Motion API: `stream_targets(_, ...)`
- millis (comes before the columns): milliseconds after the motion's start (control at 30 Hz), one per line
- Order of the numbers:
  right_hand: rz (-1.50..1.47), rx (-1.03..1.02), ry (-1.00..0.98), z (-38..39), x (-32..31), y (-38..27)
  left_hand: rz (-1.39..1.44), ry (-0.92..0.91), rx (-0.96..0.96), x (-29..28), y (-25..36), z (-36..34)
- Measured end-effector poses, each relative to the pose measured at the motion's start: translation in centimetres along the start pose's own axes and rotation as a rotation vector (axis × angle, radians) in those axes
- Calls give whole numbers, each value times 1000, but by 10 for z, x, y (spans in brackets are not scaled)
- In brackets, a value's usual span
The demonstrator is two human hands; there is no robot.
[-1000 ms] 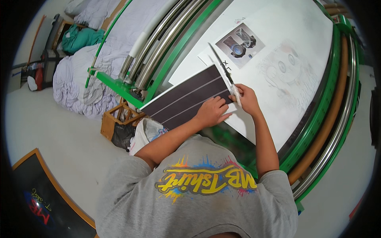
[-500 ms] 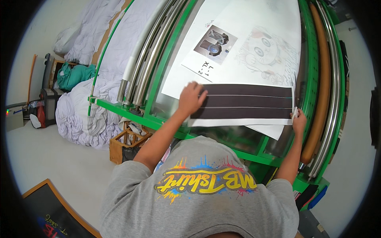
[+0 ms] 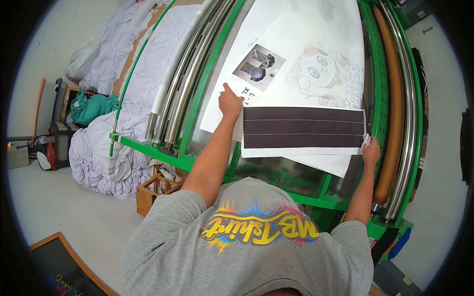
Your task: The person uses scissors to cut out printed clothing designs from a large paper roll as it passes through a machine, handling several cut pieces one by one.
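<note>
My left hand (image 3: 230,102) rests over the left part of the white papers, index finger stretched out, thumb apart and the other fingers partly curled. Beside its wrist begins a sheet (image 3: 303,127) with wide dark bands, thin pale lines and a white border. My right hand (image 3: 372,151) is closed at that sheet's right edge around a white-handled tool (image 3: 366,139), seemingly scissors, with a thin dark blade pointing away from me. Beyond the banded sheet lie a colour photo print (image 3: 258,68) of dark garments and a large paper with a faint cartoon drawing (image 3: 323,70).
The papers lie on a green-framed machine (image 3: 197,93). Metal rollers (image 3: 183,93) run along its left, a brown roller (image 3: 392,108) along its right. Piled white fabric (image 3: 108,148), a green bundle (image 3: 91,107) and a wooden crate (image 3: 148,195) stand left. A framed blackboard (image 3: 66,261) is lower left.
My left hand has left the banded sheet's left edge and moved up-left onto the white paper. The photo page has shifted toward me, its lettering now partly covered. My right hand stays at the edge.
</note>
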State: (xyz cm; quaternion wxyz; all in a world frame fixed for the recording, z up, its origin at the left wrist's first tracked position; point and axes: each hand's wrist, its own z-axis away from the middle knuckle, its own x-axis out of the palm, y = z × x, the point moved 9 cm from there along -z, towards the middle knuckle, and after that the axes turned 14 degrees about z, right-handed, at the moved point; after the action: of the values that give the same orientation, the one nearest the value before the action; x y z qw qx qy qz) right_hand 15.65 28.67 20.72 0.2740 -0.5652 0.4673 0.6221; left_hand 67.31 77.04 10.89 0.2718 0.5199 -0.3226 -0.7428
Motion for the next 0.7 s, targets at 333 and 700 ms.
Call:
stream_targets(333,75,-72,344,13,-34,-33,686,344,-11,-46,-84,-41)
stream_targets(700,-1082,-475,-799,167,0,-232,862,91,-128,-193,-220,117)
